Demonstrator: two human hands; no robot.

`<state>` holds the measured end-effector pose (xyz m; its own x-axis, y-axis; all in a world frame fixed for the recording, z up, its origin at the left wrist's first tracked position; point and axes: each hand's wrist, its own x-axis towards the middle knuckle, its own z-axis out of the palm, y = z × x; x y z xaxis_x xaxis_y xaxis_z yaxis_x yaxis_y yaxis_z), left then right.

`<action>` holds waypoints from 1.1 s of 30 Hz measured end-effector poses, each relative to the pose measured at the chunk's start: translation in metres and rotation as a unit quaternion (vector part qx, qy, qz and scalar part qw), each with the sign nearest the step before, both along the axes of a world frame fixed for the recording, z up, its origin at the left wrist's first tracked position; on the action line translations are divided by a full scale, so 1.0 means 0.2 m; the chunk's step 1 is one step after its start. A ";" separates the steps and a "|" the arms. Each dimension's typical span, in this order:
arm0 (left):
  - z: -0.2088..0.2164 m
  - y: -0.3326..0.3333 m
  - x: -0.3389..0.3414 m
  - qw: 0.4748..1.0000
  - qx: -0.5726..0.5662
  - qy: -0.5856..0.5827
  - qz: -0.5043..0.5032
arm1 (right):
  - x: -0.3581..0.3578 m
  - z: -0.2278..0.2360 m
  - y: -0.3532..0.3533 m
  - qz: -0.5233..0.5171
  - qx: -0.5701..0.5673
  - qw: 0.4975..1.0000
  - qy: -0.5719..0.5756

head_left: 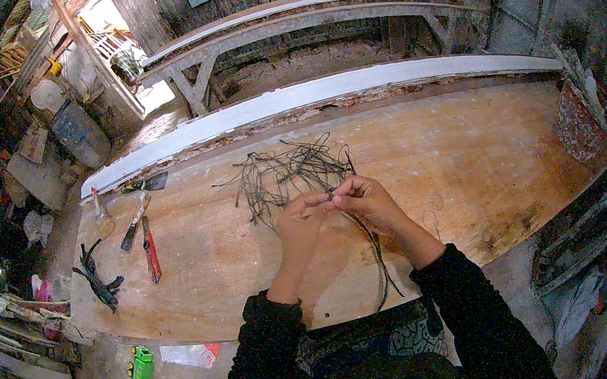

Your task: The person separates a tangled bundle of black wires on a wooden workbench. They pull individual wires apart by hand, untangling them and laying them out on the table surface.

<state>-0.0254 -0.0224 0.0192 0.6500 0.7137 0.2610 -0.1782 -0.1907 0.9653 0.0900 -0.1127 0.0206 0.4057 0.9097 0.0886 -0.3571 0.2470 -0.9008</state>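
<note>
The left hand and right hand meet just in front of the person, over the table, fingertips almost touching. On each, thumb and forefinger are brought together in a narrow pinch on the dark cord — the exact spot of the grip is small and partly hidden by the fingers. The other fingers of both hands are bent; how tightly, I cannot tell. From the pinch, the cord's strands hang down past the right wrist toward the table's near edge, spreading at their ends. Just beyond the hands lies a loose tangle of similar dark strands. To the left, well apart from the hands, lie a brush, a scraper, a red cutter and a black bundle. A long white board runs along the far side.
</note>
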 end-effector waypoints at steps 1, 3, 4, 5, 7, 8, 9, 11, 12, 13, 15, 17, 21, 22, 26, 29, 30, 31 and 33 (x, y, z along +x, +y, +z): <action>0.00 0.00 0.00 1.000 0.004 0.003 0.003 | 0.00 -0.01 0.00 -0.005 0.003 1.000 0.005; 0.00 0.00 0.00 1.000 0.011 0.009 0.009 | 0.00 -0.01 0.01 -0.011 -0.002 1.000 0.004; 0.00 0.00 -0.01 1.000 0.012 0.011 0.008 | 0.00 0.00 0.01 -0.013 -0.010 1.000 -0.001; 0.01 0.00 -0.01 1.000 0.013 0.013 0.007 | 0.00 0.01 0.00 -0.015 -0.019 1.000 -0.005; 0.03 0.00 -0.01 0.999 0.009 0.036 -0.009 | 0.00 0.02 0.00 -0.005 -0.019 1.000 0.007; 0.03 0.01 -0.01 0.998 0.004 0.055 -0.024 | 0.00 0.02 -0.01 -0.001 -0.019 1.000 0.012; 0.04 0.03 -0.02 0.996 -0.001 0.075 -0.040 | 0.00 0.02 -0.01 0.003 -0.027 1.000 0.009; 0.05 0.05 -0.03 0.993 -0.023 0.051 -0.101 | 0.00 0.02 -0.01 0.009 -0.043 0.999 0.002; 0.06 0.05 -0.03 0.990 -0.034 0.039 -0.132 | 0.00 0.02 -0.01 0.022 -0.043 0.999 0.000; 0.06 0.05 -0.03 0.987 -0.061 0.029 -0.148 | 0.00 0.01 -0.01 0.035 -0.043 0.998 -0.003; 0.07 0.06 -0.05 0.978 -0.113 0.010 -0.177 | -0.01 0.02 -0.01 0.064 -0.029 0.998 0.004; 0.04 0.07 -0.04 0.959 -0.179 -0.015 -0.220 | -0.04 0.06 -0.02 0.091 -0.005 0.996 0.019; 0.06 0.05 -0.05 0.935 -0.256 -0.013 -0.244 | -0.04 0.06 -0.01 0.114 0.056 0.988 0.093; 0.07 0.05 -0.06 0.934 -0.249 -0.015 -0.255 | -0.04 0.06 -0.01 0.131 0.076 0.982 0.113; 0.07 0.05 -0.08 0.892 -0.345 -0.101 -0.274 | -0.01 0.08 -0.04 0.199 0.115 0.958 0.169; 0.14 0.06 -0.10 0.881 -0.380 -0.139 -0.246 | 0.02 0.06 -0.04 0.153 0.138 0.951 0.229; 0.17 0.06 -0.11 0.889 -0.370 -0.139 -0.232 | 0.01 0.07 -0.04 0.131 0.122 0.962 0.208; 0.08 0.08 -0.08 0.893 -0.307 -0.206 -0.255 | 0.00 0.09 -0.04 0.108 0.106 0.971 0.186; 0.08 0.06 -0.06 0.939 -0.239 -0.158 -0.190 | -0.01 0.10 -0.04 0.081 0.085 0.982 0.147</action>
<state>-0.0367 -0.0106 0.0347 0.8260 0.5300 0.1918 -0.4367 0.3867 0.8123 0.0876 -0.1210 0.0407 0.2878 0.9466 0.1456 -0.6428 0.3037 -0.7033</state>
